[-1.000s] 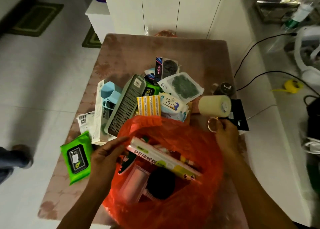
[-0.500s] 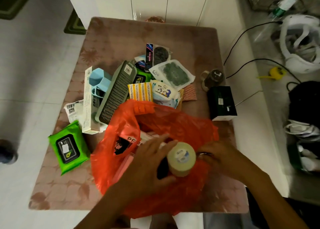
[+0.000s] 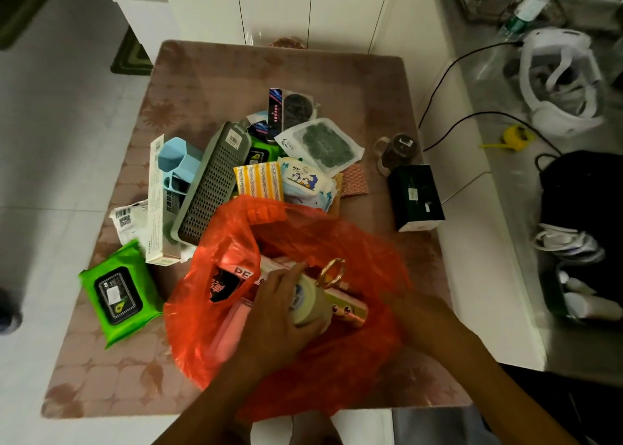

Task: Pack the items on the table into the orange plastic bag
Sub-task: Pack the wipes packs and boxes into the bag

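White cabinet doors point(image 3: 303, 6) stand behind the bench. On the pale tiled floor point(image 3: 50, 124) to the left lie two green mats point(image 3: 133, 55). To the right, black cables point(image 3: 448, 74) run along a grey surface past a yellow tape measure point(image 3: 515, 134), a white headset point(image 3: 559, 80), a plastic bottle point(image 3: 529, 3) and a black bag point(image 3: 583, 192).

The right hand point(image 3: 418, 313) is smeared by motion blur against the orange plastic bag point(image 3: 354, 252), so its fingers cannot be read; the left hand point(image 3: 279, 313) covers most of the pale cylinder point(image 3: 308, 303); the bag's wall hides much of its contents; print on the packets is too small to read; both forearms run off the bottom edge.
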A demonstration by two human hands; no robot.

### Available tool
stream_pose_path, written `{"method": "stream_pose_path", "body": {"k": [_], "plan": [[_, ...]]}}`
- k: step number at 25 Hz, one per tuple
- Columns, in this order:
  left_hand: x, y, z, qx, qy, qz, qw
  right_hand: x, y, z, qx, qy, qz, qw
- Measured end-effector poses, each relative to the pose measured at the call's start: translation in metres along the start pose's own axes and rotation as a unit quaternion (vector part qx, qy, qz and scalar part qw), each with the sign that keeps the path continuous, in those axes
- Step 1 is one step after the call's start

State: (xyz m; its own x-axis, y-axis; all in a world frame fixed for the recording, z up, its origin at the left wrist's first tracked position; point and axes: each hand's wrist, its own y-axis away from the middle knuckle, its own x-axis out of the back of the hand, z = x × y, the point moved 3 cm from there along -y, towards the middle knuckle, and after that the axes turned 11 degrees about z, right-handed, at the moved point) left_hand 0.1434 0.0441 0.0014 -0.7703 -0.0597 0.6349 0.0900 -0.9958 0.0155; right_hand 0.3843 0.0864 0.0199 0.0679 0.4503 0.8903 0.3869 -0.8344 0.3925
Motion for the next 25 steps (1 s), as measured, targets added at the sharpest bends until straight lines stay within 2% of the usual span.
{"method": "stream_pose_path", "body": {"k": [1,3,6,9,14,19,21,23,25], "plan": [[-0.001,-0.001,0.002,-0.008,0.003,0.003,1.0,0.002,0.006,0.0,0.018,0.009,-0.025,0.999],[-0.003,-0.003,0.008,-0.03,0.006,-0.016,0.999,0.017,0.015,0.006,-0.035,0.044,-0.045,0.997],[-0.019,-0.001,0.025,-0.066,-0.04,-0.088,0.993,0.069,0.037,0.016,-0.082,0.086,0.008,0.993],[-0.053,0.006,0.044,-0.103,-0.131,-0.134,0.977,0.098,0.049,0.018,-0.06,0.097,0.084,0.99],[-0.082,0.019,0.045,-0.136,-0.175,-0.225,0.949,0.081,0.044,0.01,-0.034,0.07,0.079,0.994],[-0.095,0.038,0.043,-0.2,-0.212,-0.232,0.928,0.06,0.045,0.014,-0.037,0.053,0.066,0.996],[-0.095,0.038,0.037,-0.149,-0.201,-0.23,0.94,0.057,0.045,0.016,-0.035,0.047,0.059,0.997],[-0.088,0.034,0.029,-0.056,-0.173,-0.222,0.958,0.057,0.044,0.016,-0.025,0.032,0.068,0.997],[-0.078,0.026,0.032,-0.026,-0.155,-0.18,0.971,0.059,0.043,0.007,0.005,0.037,0.06,0.997]]}}
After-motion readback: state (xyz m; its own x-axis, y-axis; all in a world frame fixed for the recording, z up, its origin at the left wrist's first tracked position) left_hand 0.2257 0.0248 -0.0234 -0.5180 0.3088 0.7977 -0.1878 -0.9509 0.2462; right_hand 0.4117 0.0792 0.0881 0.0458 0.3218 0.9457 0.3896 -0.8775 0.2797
